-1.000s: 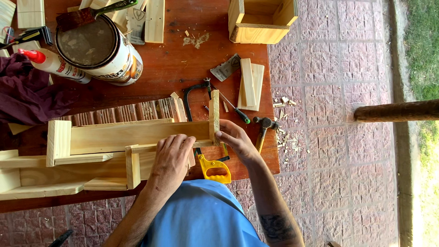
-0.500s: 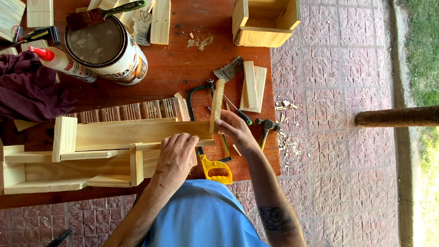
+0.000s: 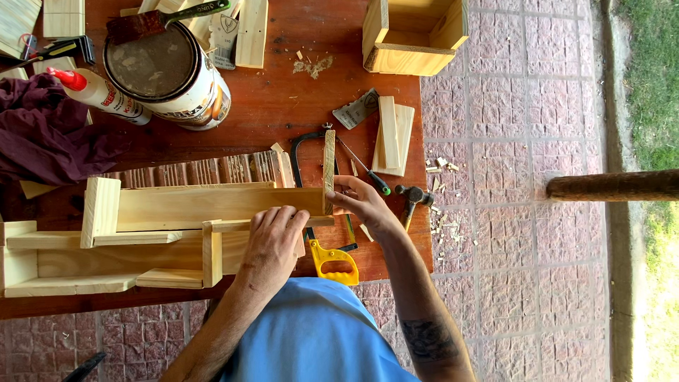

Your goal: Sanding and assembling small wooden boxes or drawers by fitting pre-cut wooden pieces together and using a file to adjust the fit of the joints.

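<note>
Both hands on a pale wooden frame [image 3: 177, 212] at the near edge of the red surface [image 3: 283, 106].

Left to right: purple cloth [image 3: 42, 138], glue bottle [image 3: 99, 93], paint can [image 3: 166, 74] with a brush [image 3: 159, 21] on its lid. Frame lies flat. Left hand [image 3: 272, 244] presses palm-down on its right end, fingers spread, no pinch. Right hand [image 3: 361, 204] has its grip pinched on a short slat [image 3: 329, 166] held upright against the frame end. Yellow saw handle [image 3: 336, 263] just below; hammer [image 3: 411, 198] right, small open wooden box [image 3: 414, 35] far corner.
</note>
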